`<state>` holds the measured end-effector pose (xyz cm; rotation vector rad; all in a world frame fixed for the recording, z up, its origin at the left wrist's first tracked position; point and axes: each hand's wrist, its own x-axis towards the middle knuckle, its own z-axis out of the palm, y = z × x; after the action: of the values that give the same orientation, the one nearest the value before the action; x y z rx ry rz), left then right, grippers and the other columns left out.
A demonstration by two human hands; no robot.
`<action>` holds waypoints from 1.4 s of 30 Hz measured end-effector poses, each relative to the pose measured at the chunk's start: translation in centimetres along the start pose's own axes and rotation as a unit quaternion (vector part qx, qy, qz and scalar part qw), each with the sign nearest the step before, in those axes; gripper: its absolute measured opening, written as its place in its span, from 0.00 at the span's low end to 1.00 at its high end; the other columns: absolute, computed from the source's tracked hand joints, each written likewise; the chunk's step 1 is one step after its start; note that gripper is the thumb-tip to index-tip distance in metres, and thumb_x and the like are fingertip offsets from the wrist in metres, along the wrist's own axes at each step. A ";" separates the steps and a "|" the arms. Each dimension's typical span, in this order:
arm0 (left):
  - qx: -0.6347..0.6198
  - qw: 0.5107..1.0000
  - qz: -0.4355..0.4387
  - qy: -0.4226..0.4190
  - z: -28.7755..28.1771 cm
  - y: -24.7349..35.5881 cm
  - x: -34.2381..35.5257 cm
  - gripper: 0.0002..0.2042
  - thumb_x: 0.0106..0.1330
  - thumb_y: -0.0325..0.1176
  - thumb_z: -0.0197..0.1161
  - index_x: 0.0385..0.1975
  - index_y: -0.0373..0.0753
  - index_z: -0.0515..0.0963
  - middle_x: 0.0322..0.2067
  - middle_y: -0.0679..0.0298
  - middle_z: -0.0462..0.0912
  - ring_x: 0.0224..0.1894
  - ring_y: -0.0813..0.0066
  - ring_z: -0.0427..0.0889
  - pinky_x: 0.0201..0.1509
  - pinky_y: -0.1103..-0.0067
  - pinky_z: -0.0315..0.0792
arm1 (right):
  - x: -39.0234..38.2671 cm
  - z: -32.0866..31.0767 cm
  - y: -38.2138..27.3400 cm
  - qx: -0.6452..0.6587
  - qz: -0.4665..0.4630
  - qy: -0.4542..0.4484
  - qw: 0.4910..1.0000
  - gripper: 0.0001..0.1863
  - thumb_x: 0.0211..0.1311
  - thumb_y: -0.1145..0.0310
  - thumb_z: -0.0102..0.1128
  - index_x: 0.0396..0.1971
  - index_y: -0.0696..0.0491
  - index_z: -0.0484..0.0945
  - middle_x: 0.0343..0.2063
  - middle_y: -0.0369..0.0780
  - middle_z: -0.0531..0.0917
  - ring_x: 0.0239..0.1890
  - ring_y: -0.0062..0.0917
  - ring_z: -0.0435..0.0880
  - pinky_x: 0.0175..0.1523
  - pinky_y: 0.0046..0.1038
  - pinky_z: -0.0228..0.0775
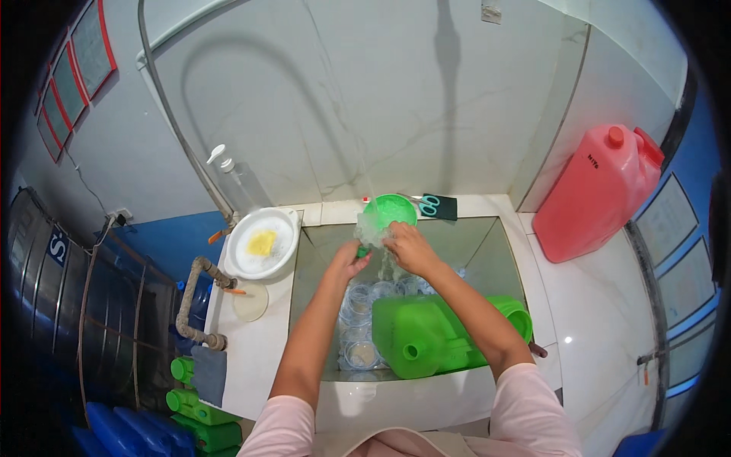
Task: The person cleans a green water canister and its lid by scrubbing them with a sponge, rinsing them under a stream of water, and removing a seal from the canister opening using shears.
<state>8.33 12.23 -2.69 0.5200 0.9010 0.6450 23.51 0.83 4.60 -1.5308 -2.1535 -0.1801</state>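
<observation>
Over the far part of the sink (pixel 320 263), a thin stream of water falls between my hands and splashes in a whitish, clear blur (pixel 371 231). My left hand (pixel 350 259) is closed around a small green piece (pixel 362 251), which looks like a cap. My right hand (pixel 407 247) is closed beside the splash, its fingers bent; water and blur hide what is in them. Just beyond stands a green bowl (pixel 396 207). Below my hands, several clear round plastic containers (pixel 359 356) lie in the sink. A green jug (pixel 426 335) lies across its near right part, under my right forearm.
At the left rim stands a white bowl (pixel 259 263) with suds and a yellow sponge (pixel 262 243), near a pump bottle (pixel 236 183) and pipe (pixel 190 305). Scissors (pixel 429 204) lie on the back ledge. A pink jerrycan (pixel 598 194) stands right; green jugs (pixel 194 407) sit lower left.
</observation>
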 end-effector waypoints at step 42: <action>0.555 0.832 -0.001 -0.002 -4.3 -7.6 -22.8 0.18 0.61 0.42 0.56 0.32 0.29 0.65 0.15 0.57 0.73 0.15 0.64 0.74 0.21 0.70 0.68 | -9.4 1.4 -4.8 0.489 0.471 0.397 0.617 0.19 0.65 0.65 0.42 0.52 0.58 0.63 0.47 0.44 0.70 0.49 0.27 0.67 0.55 0.27 0.57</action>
<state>-3.56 -8.49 2.53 1.5583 1.2290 0.0378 21.03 -8.41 -0.07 -1.2412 -0.3433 0.5157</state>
